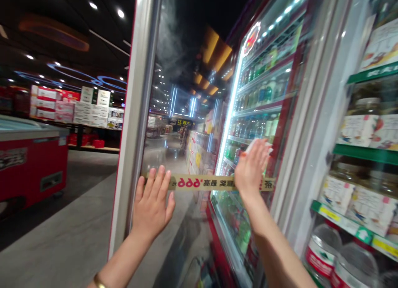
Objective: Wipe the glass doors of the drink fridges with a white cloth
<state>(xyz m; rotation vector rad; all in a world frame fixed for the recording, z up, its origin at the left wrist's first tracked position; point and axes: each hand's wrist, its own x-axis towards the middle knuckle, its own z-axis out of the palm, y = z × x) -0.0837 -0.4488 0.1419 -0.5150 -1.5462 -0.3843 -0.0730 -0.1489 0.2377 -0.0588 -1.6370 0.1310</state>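
A glass door point(174, 221) of a drinks cooler stands swung out in front of me, with a grey metal frame point(126, 155) along its left side. My left hand point(152, 205) is open, palm toward the glass near that frame, fingers spread over the end of a beige printed strip point(192, 182). Further right, my right hand point(251, 165) presses a white cloth or tissue point(255, 144) to the glass above the strip. Only the cloth's edges show past the fingers, with a bit of orange; motion blurs it. The strip's lettering reads backward from this side.
Cooler shelves at right hold jars point(362, 124) with white labels and large red-labelled containers point(323, 248). Through or reflected in the glass appears a lit bottle cooler point(261, 89). A red chest freezer point(34, 163) and stacked boxes point(90, 113) stand left.
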